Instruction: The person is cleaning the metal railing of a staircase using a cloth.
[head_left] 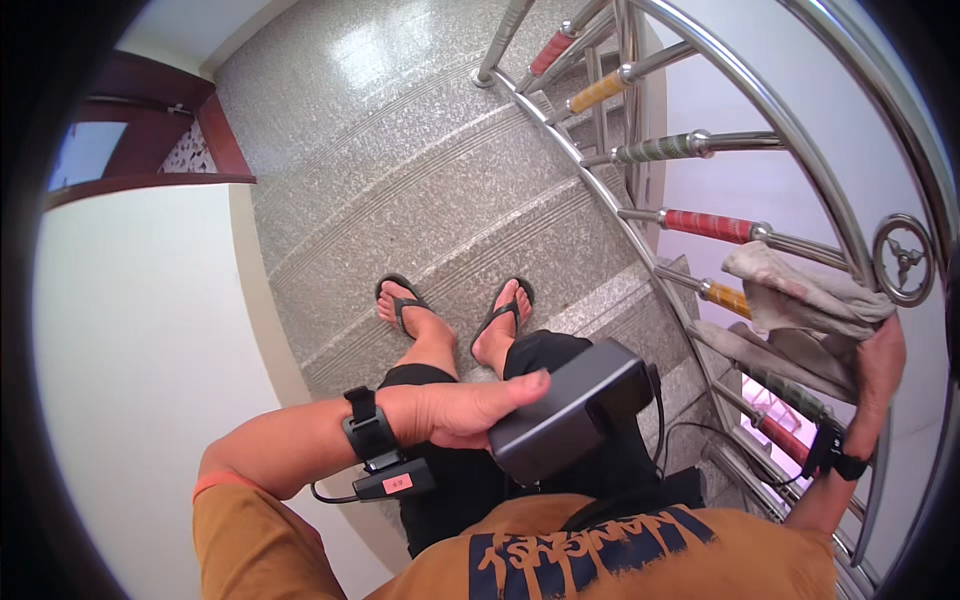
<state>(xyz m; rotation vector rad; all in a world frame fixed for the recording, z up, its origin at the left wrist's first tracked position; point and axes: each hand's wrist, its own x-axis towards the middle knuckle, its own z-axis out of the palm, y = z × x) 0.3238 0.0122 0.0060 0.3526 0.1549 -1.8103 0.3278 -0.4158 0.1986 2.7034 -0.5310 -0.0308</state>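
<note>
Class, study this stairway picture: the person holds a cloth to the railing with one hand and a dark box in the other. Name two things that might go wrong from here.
1. The person stands on granite steps in open flip-flops; a slip seems possible while leaning toward the railing.
2. The left hand grips the grey box from one side only, and its cable hangs loose; it may drop or snag.
3. With the right hand busy pressing the cloth, no hand is free to catch a fall.
</note>
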